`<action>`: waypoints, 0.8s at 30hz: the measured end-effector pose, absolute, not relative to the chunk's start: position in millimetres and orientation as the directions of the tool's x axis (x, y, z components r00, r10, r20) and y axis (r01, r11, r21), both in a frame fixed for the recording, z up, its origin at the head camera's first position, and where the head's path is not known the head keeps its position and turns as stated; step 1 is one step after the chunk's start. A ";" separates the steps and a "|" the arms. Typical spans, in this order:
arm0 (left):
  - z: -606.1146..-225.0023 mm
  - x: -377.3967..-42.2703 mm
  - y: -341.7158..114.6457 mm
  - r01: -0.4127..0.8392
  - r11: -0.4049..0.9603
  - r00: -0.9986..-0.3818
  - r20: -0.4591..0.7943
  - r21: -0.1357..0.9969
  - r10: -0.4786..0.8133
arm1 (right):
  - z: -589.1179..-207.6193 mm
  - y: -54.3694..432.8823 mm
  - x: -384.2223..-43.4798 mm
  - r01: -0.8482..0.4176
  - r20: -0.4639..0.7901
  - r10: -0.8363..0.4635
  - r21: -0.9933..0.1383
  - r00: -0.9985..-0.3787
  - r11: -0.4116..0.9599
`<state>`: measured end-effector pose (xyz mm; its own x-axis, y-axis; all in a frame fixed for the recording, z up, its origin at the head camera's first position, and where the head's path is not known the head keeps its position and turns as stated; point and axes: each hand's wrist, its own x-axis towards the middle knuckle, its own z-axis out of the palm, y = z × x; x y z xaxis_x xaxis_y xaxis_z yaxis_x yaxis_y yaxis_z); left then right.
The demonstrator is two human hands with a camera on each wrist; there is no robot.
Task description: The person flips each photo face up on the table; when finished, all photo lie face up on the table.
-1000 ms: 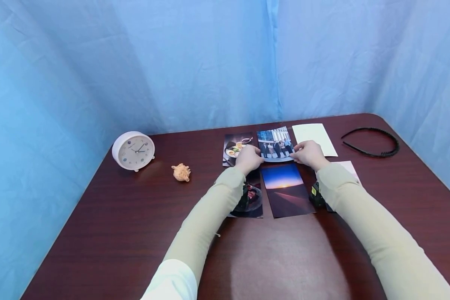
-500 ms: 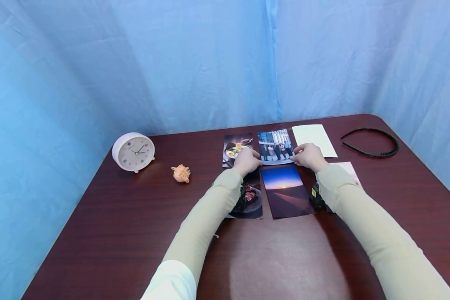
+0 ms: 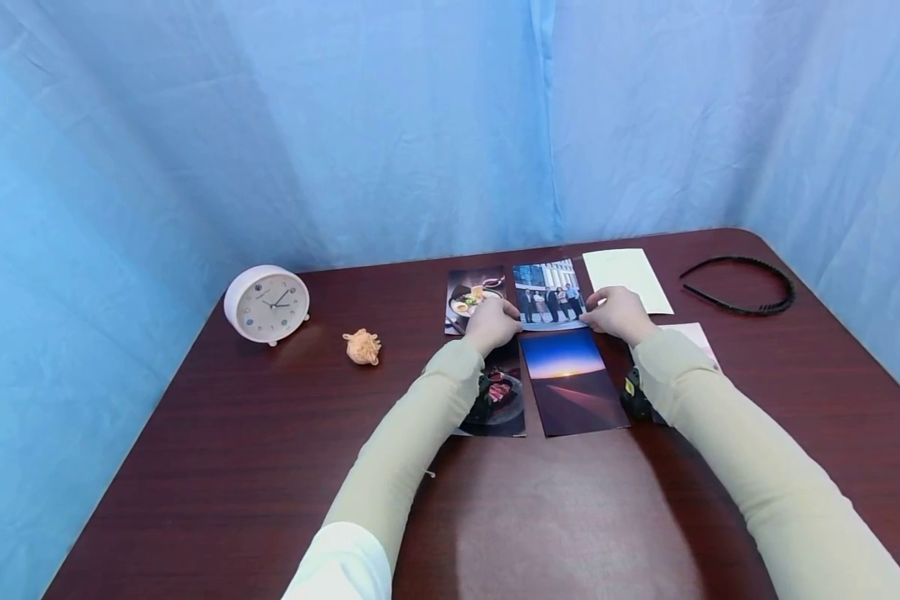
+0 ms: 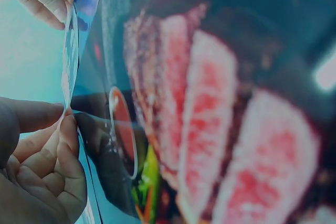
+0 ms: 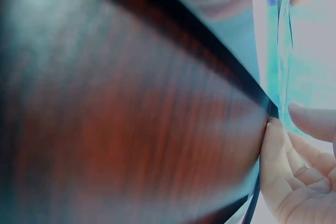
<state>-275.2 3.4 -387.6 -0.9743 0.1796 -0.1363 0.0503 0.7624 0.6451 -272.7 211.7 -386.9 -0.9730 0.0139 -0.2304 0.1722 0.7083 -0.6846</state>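
A photo of a group of people [image 3: 549,293] lies at the back of the table in the head view, its near edge bowed slightly. My left hand [image 3: 492,323] pinches its near left corner between thumb and fingers, plainly seen in the left wrist view. At the near right corner, my right hand [image 3: 617,313] holds the photo with thumb and fingertips. Just in front lies a sunset photo [image 3: 574,383]. Under my left wrist is a photo of sliced meat [image 3: 506,396], large in the left wrist view. A noodle bowl photo [image 3: 465,292] is partly hidden by the left hand.
To the right lie a blank white card [image 3: 626,279], another photo [image 3: 693,340] mostly covered by my right forearm, and a black headband [image 3: 780,307]. A white alarm clock [image 3: 270,305] and a peach-coloured bundle [image 3: 362,347] sit left on the dark table [image 3: 270,467]. Blue curtains surround it.
Between one second and half a second ago, both hands brought the group photo slightly nearer and lower, toward the sunset photo. Since then it has hardly moved.
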 end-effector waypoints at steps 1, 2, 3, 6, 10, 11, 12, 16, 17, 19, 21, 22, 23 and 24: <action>-388.3 -275.1 2.9 0.053 0.763 -0.975 -0.133 0.644 0.179 | -387.3 212.3 -272.6 0.170 -0.230 0.012 -0.683 -0.973 0.710; -388.8 -275.0 2.4 0.055 0.763 -0.975 -0.130 0.644 0.180 | -387.5 212.8 -272.4 0.167 -0.229 0.010 -0.682 -0.973 0.712; -389.4 -274.7 2.1 0.056 0.763 -0.975 -0.128 0.643 0.179 | -387.4 213.3 -272.2 0.161 -0.224 0.005 -0.683 -0.975 0.712; -389.8 -273.9 1.5 0.058 0.762 -0.977 -0.122 0.645 0.177 | -386.2 215.2 -271.7 0.136 -0.202 -0.004 -0.675 -0.979 0.725; -386.8 -271.8 0.8 0.061 0.758 -0.976 -0.121 0.649 0.182 | -383.9 217.1 -271.1 0.114 -0.178 -0.006 -0.654 -0.984 0.748; -385.7 -271.1 0.7 0.064 0.756 -0.975 -0.120 0.651 0.186 | -383.3 217.5 -270.8 0.110 -0.176 -0.008 -0.650 -0.984 0.752; -384.6 -270.2 0.6 0.067 0.755 -0.975 -0.119 0.652 0.190 | -382.7 217.7 -270.4 0.109 -0.175 -0.007 -0.646 -0.984 0.755; -381.1 -267.0 0.4 0.086 0.745 -0.971 -0.112 0.661 0.212 | -380.3 218.4 -268.5 0.108 -0.177 -0.009 -0.642 -0.984 0.759; -380.8 -266.5 0.6 0.090 0.742 -0.970 -0.111 0.664 0.217 | -379.7 218.7 -267.9 0.108 -0.178 -0.011 -0.643 -0.984 0.758; -379.8 -265.0 1.1 0.099 0.732 -0.968 -0.107 0.674 0.229 | -378.9 219.7 -267.0 0.105 -0.179 -0.016 -0.645 -0.984 0.757; -379.1 -263.7 1.7 0.110 0.722 -0.966 -0.098 0.683 0.239 | -378.5 220.8 -266.0 0.100 -0.177 -0.021 -0.645 -0.984 0.758; -378.9 -263.0 2.0 0.111 0.716 -0.966 -0.095 0.690 0.241 | -378.1 221.1 -265.3 0.097 -0.177 -0.024 -0.645 -0.984 0.758; -378.7 -262.2 2.4 0.114 0.709 -0.966 -0.089 0.696 0.244 | -377.9 221.6 -264.7 0.094 -0.175 -0.027 -0.645 -0.984 0.759; -378.4 -261.2 2.9 0.118 0.702 -0.965 -0.085 0.703 0.247 | -377.7 222.1 -264.0 0.090 -0.173 -0.029 -0.643 -0.985 0.760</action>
